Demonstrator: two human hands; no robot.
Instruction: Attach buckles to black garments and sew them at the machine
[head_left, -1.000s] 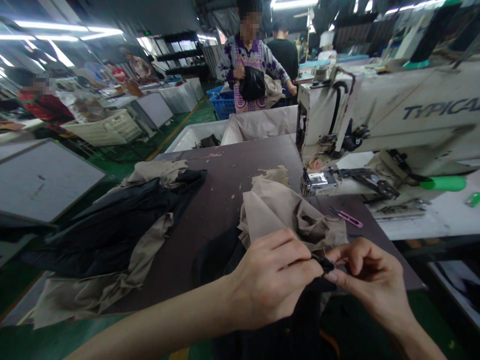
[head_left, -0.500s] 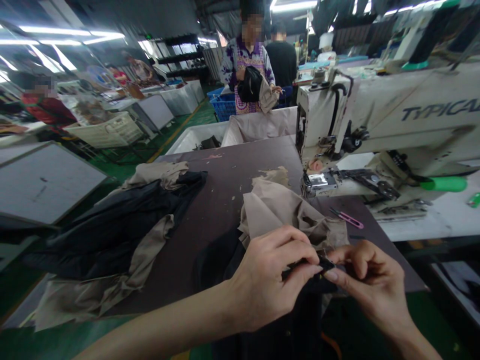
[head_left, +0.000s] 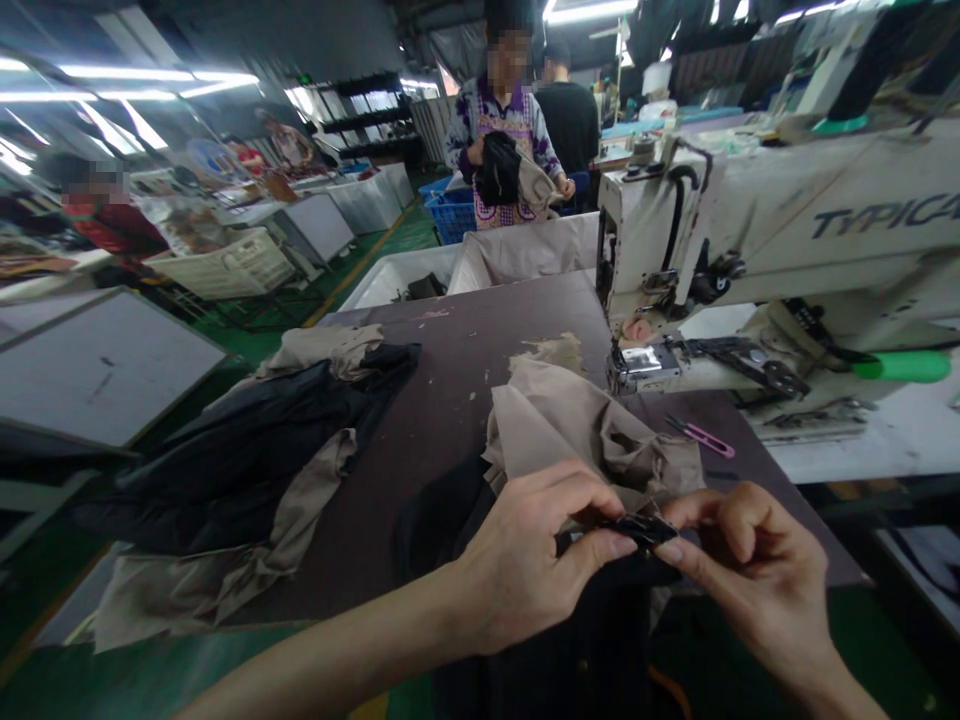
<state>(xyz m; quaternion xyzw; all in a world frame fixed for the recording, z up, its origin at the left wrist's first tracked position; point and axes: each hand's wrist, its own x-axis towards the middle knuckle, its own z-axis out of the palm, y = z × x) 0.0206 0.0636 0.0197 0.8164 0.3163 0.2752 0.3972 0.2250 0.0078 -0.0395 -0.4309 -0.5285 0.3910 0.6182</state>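
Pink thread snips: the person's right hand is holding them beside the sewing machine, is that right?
Not quite. The head view shows the pink thread snips lying on the dark tabletop, beside the sewing machine. The right hand isn't holding them; with the left hand, it pinches a small black piece.

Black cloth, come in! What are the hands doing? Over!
Left hand and right hand pinching black cloth. Beige cloth bunched behind. Pink thread snips off to the right.
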